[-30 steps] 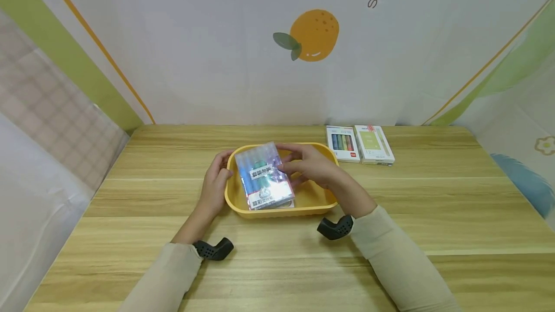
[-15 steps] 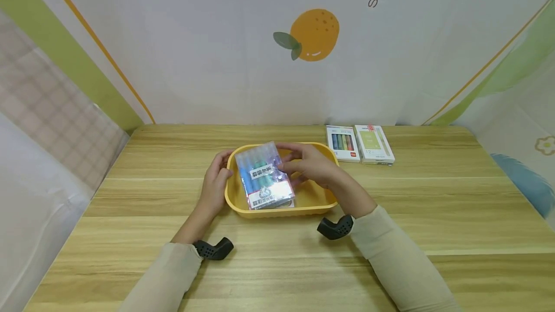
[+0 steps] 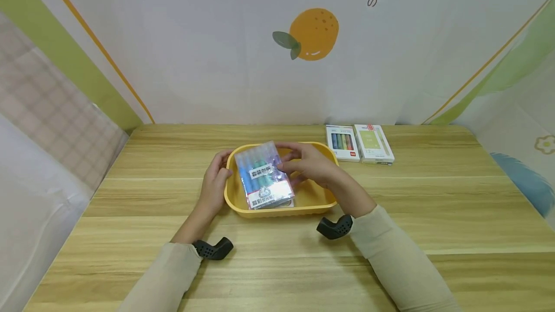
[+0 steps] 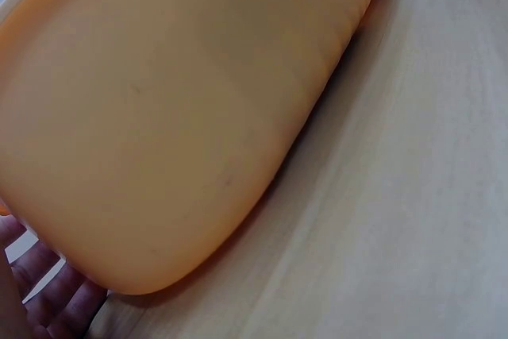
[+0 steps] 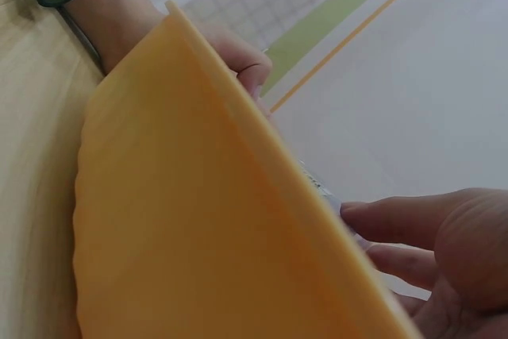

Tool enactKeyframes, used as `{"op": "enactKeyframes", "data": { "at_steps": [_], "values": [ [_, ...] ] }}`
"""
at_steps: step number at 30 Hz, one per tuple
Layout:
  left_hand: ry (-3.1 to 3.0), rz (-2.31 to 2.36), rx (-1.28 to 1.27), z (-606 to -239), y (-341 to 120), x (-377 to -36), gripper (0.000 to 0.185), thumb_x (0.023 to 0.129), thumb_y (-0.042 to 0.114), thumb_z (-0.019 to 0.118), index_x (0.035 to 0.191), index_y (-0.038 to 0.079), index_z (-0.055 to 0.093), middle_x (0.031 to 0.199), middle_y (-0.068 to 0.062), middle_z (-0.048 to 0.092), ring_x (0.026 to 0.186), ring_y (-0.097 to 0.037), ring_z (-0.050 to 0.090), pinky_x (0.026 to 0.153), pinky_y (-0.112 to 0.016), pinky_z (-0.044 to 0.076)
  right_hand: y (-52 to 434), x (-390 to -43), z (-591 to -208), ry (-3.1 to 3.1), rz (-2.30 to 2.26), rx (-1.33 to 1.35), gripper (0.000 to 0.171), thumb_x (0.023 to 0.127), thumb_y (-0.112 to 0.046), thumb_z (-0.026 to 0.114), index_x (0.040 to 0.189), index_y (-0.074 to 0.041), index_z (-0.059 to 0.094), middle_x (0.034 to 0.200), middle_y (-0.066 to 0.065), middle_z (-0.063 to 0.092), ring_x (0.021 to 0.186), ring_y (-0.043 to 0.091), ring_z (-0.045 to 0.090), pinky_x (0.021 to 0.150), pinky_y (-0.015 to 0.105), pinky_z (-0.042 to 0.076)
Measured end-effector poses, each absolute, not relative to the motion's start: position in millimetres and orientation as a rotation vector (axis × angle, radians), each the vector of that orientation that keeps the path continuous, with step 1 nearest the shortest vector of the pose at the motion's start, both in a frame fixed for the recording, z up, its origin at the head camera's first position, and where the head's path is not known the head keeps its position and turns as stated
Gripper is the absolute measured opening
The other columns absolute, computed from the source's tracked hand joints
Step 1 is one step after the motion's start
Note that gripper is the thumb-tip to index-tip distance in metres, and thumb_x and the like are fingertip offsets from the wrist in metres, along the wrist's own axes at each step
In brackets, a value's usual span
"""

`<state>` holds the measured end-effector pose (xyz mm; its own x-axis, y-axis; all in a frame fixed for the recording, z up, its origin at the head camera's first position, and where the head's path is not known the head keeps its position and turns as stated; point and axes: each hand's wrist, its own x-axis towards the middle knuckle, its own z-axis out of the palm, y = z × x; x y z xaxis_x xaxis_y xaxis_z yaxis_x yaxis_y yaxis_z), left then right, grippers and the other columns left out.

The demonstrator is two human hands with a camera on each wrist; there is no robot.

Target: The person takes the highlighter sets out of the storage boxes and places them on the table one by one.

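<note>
A clear plastic pack of coloured markers (image 3: 263, 177) lies tilted in a yellow tray (image 3: 314, 197) at the middle of the wooden table. My right hand (image 3: 303, 165) pinches the pack's right edge with thumb and fingertips. Curled fingers of my left hand (image 3: 214, 182) hold the tray's left rim, the thumb beside the pack. The left wrist view is filled by the tray's outer wall (image 4: 175, 117), with fingers (image 4: 48, 295) at the bottom left. The right wrist view shows the tray's wall (image 5: 198, 260), my left hand (image 5: 230, 49) over the far rim and my right hand (image 5: 429, 236) near.
Two flat white boxes stand side by side at the back right, one showing coloured pens (image 3: 342, 143), one with a green front (image 3: 374, 144). A printed backdrop closes the table's (image 3: 433, 196) far edge and both sides.
</note>
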<state>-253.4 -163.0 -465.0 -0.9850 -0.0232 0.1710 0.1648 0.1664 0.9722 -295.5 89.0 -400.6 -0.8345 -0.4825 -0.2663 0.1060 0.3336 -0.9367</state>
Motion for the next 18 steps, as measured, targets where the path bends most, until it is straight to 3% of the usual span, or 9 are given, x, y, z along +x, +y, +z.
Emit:
{"op": "enactKeyframes", "data": {
  "at_steps": [18],
  "values": [
    [-2.283, -1.931, -0.133, -465.5, -163.3, -254.3, 0.054, 0.089, 0.003, 0.037, 0.142, 0.002, 0.048, 0.136, -0.017, 0.056, 0.113, -0.017, 0.051, 0.089, -0.011, 0.046, 89.8, -294.2, -398.5, 2.106, -1.525, -0.356, 0.063, 0.095, -0.010, 0.065, 0.153, -0.020, 0.045, 0.121, 0.017, 0.060, 0.083, 0.020, 0.065, 0.066, 0.032, 0.060]
  ]
}}
